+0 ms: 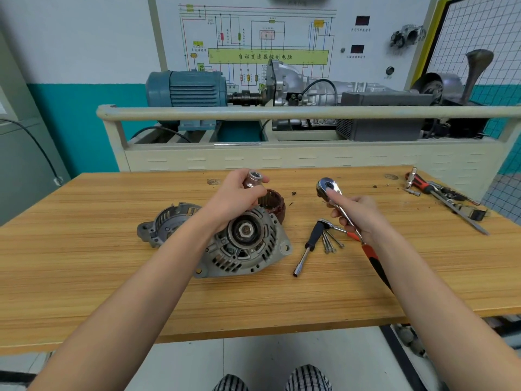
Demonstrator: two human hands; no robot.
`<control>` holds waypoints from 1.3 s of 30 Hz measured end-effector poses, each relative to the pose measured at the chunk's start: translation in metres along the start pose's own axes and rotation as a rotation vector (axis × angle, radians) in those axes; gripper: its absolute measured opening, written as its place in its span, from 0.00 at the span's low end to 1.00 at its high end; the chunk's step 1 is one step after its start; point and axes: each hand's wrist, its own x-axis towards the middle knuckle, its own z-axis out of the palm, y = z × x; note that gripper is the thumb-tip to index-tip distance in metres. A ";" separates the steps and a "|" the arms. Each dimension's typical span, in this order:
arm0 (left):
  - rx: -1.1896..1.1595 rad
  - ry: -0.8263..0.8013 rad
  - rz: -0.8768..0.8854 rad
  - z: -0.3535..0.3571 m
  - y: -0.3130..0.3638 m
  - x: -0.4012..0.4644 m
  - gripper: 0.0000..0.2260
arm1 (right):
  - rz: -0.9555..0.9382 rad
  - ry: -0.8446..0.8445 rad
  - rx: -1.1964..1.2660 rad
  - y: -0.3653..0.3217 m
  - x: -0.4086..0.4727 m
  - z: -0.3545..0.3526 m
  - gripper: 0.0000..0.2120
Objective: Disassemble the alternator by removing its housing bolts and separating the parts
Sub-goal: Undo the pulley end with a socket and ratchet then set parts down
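Right hand (355, 213) gripping ratchet (338, 204), left hand (235, 197) pinching socket (253, 179)

A dull grey cast-metal alternator housing (248, 249) sits on a honey-yellow streaked wooden tabletop (112, 277). A copper-brown ring-shaped stator winding (275, 204) lies behind it. The bright chrome ratchet wrench (328, 189) has an orange-and-black handle. A black-handled silver nut driver (308, 248) lies nearby. Black-and-white checked trousers (307, 379) show below. The wall (84, 108) is teal beneath white.

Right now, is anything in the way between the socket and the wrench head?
Nothing visible. The left hand holds the socket, the right hand holds the ratchet wrench; only bare table lies below the gap.
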 end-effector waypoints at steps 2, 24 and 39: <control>0.047 -0.002 0.015 -0.003 0.000 -0.002 0.07 | 0.001 -0.023 0.065 -0.004 -0.002 0.003 0.24; -0.019 -0.027 0.190 -0.026 0.002 -0.035 0.13 | 0.001 -0.056 0.030 -0.008 -0.026 0.027 0.28; -0.125 -0.084 0.164 -0.024 0.002 -0.034 0.09 | -0.042 -0.156 0.042 -0.020 -0.031 0.030 0.25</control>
